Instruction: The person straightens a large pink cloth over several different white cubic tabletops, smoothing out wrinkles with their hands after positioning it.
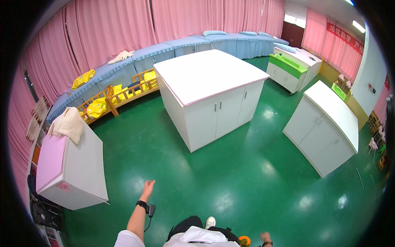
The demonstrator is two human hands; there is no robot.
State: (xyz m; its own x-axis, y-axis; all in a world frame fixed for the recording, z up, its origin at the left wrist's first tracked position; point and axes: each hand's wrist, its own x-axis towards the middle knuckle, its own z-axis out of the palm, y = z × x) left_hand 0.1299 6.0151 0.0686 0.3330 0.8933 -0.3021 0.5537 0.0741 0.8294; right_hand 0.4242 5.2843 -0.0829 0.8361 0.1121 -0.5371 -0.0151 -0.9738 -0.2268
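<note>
My left hand (148,188) reaches out over the green floor (173,164), touching nothing. Its fingers are loosely bent and a little apart, with nothing seen in them. A black strap with a small dark device (151,210) and a cable sits at that wrist. My right hand (266,237) hangs low at the bottom edge, a dark band at its wrist; its fingers are too small and hidden to read. An orange round object (244,240) lies between it and my body, partly cut off. Nearest my left hand stands a white cabinet with a pink top (51,158).
A cream cloth (69,124) drapes over the pink-topped cabinet. A large white cabinet (210,76) stands ahead, another (329,127) to the right. Behind are wooden racks (114,108) with yellow cloths, blue-covered benches (152,51) and a green-topped sink unit (287,66). Thin sticks (359,178) lie at right.
</note>
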